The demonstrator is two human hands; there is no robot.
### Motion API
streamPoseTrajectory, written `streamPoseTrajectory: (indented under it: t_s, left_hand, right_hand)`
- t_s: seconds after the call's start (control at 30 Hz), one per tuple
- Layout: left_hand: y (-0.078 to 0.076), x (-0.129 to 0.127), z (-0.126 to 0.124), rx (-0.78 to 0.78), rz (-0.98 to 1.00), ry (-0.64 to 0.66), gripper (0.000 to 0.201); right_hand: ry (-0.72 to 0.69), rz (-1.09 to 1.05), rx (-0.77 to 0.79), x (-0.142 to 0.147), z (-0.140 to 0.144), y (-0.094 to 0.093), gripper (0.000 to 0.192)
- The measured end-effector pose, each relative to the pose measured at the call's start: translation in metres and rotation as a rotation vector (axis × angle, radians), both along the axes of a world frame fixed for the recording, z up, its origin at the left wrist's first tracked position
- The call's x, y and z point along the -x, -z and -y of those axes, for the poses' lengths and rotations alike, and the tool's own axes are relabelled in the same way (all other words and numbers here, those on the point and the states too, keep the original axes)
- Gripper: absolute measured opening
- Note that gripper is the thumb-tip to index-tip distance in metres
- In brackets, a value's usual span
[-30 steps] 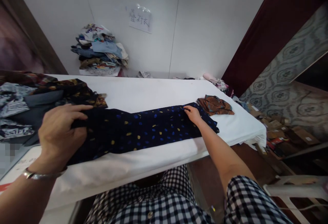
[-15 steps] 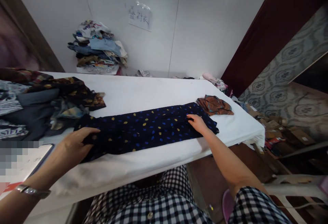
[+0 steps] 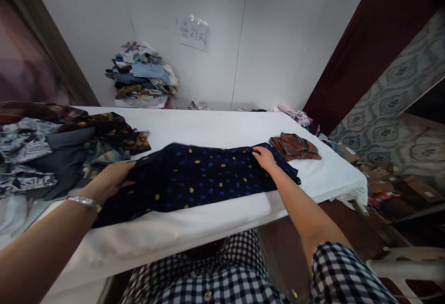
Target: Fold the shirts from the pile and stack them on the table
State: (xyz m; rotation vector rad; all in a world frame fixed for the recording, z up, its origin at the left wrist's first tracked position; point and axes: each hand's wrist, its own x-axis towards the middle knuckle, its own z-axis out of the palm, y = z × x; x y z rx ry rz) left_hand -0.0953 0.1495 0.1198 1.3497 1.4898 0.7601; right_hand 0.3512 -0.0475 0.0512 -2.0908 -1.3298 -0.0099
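Note:
A dark navy shirt [image 3: 205, 179] with blue and yellow spots lies across the front of the table as a long folded strip. My left hand [image 3: 116, 176] grips its left end, thumb beneath and fingers partly hidden by the cloth. That end is slightly raised and rumpled. Near the far edge on the right, the fingers of my right hand [image 3: 264, 158] pinch the fabric. A brown patterned garment [image 3: 295, 147] lies crumpled just beyond the shirt's right end.
Loose clothes [image 3: 69, 151] are heaped on the left of the white-covered table [image 3: 215, 128]. A tall stack of clothes [image 3: 142, 79] stands at the back against the wall, below a handwritten paper sign [image 3: 194, 35]. Cardboard boxes [image 3: 385, 176] lie beyond the table's right side.
My left hand has lifted and shifted the shirt's left end, and its far edge now bulges upward. My right hand has moved slightly toward the shirt's far edge. The view has tilted a little.

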Motion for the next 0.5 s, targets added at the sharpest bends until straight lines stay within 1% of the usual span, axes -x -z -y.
streamPoseTrajectory:
  t_s: [0.1,0.17,0.23,0.3,0.37,0.43,0.5]
  left_hand:
    - [0.017,0.003,-0.003,0.211,0.067,-0.015,0.012]
    - [0.022,0.009,-0.003,0.261,0.104,-0.037,0.016]
    - [0.021,0.013,-0.001,0.293,0.118,-0.057,0.015]
    - [0.015,0.014,0.001,0.333,0.161,-0.080,0.011]
    - [0.009,0.013,0.004,0.380,0.239,-0.097,0.004]
    - [0.005,0.012,0.006,0.420,0.315,-0.084,0.004]
    - [0.004,0.011,0.008,0.433,0.357,-0.043,0.003]
  right_hand:
    - [-0.073,0.055,0.038,0.002,0.002,0.009,0.023]
    - [-0.094,0.069,0.055,0.003,0.007,0.015,0.022]
    - [-0.089,0.075,0.058,0.003,0.012,0.019,0.023]
    - [-0.087,0.076,0.058,0.003,0.014,0.022,0.025]
    - [-0.115,0.080,0.075,0.003,0.014,0.024,0.031]
    - [-0.152,0.085,0.105,0.003,0.012,0.026,0.038]
    - [-0.161,0.092,0.132,0.002,0.009,0.028,0.037]
